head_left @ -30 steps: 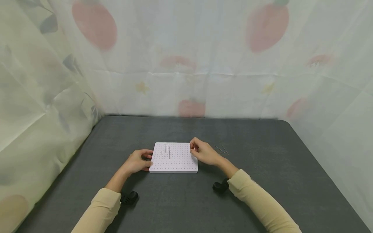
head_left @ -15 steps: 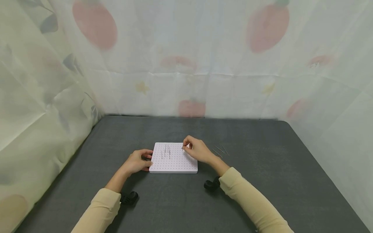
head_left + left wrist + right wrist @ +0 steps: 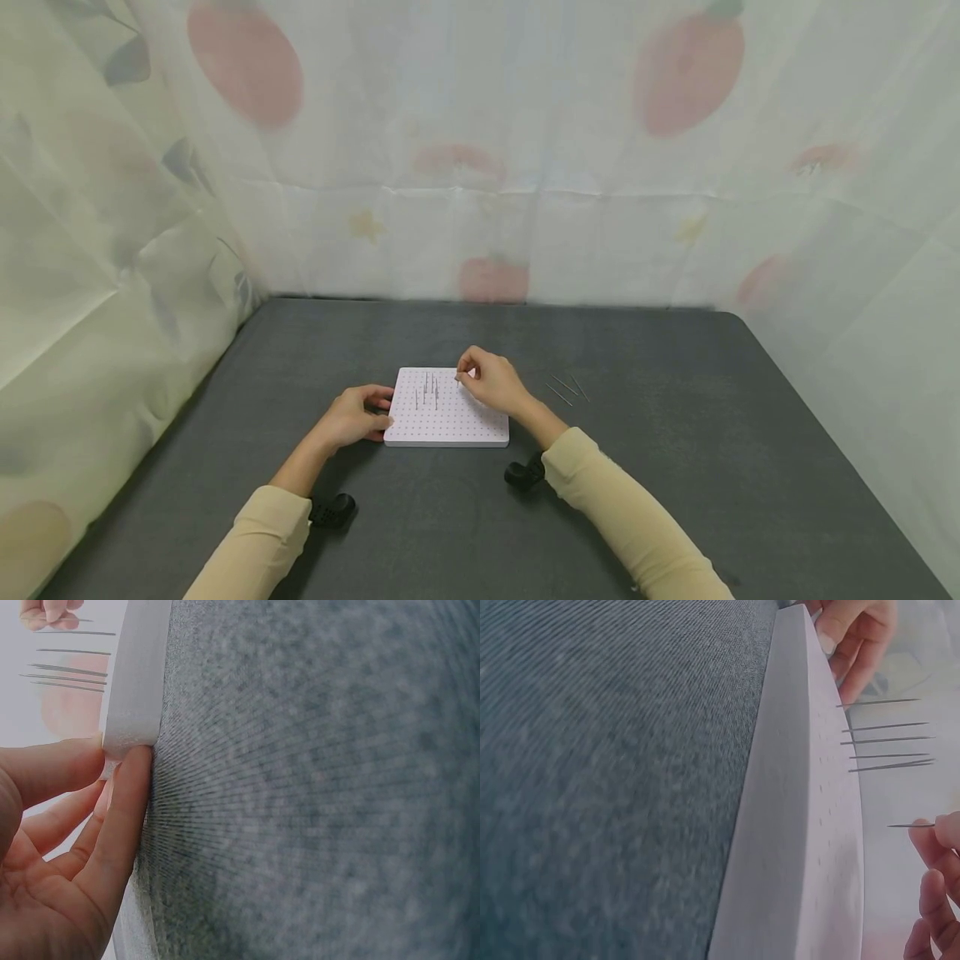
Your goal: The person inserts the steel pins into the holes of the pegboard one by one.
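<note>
A white pegboard (image 3: 450,430) with rows of small holes lies flat on the dark table. My left hand (image 3: 351,417) holds its left edge; in the left wrist view the thumb (image 3: 64,765) and fingers lie on either side of the board's rim. Between thumb and forefinger, my right hand (image 3: 491,382) pinches a thin metal pin (image 3: 909,826) over the board's far middle part. The pin's lower tip shows apart from the board in the right wrist view. Several similar pins (image 3: 889,739) stand upright in the holes on the left half.
To the right of the board, 3 loose metal pins (image 3: 558,394) lie on the dark tabletop (image 3: 675,450). A printed curtain (image 3: 600,242) hangs behind the table's far edge and along both sides. Black wrist devices (image 3: 525,473) sit beneath both forearms.
My right hand has moved left across the board with the pin, from its right edge to nearer the standing pins. The left hand has stayed in place.
</note>
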`<state>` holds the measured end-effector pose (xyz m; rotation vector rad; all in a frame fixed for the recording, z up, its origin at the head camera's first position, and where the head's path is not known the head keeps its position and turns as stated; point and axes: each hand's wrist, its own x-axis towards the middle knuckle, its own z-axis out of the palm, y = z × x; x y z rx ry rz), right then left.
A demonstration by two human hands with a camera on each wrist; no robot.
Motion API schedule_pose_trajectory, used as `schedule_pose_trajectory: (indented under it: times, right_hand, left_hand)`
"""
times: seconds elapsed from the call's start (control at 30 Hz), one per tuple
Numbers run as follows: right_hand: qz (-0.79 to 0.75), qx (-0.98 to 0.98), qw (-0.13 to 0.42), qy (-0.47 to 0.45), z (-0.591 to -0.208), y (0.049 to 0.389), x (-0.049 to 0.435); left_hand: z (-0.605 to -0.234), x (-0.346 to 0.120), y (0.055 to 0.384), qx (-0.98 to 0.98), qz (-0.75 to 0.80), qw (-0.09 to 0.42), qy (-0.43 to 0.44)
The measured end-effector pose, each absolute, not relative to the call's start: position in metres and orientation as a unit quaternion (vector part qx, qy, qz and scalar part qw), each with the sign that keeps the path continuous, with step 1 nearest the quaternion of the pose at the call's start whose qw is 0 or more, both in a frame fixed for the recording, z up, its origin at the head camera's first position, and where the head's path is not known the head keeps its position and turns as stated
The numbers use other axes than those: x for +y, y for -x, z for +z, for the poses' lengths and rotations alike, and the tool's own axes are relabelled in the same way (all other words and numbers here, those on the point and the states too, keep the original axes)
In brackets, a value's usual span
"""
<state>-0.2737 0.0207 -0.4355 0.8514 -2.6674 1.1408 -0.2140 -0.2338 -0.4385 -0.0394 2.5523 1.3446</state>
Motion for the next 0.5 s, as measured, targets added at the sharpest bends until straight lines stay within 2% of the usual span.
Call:
schedule_pose_trajectory:
  times: [0.5]
  right_hand:
    - [0.359, -0.896, 0.042, -0.259, -0.434, 0.276, 0.002]
  left_hand:
    - [-0.437, -0.233, 0.212, 0.876, 0.465, 0.126, 0.012]
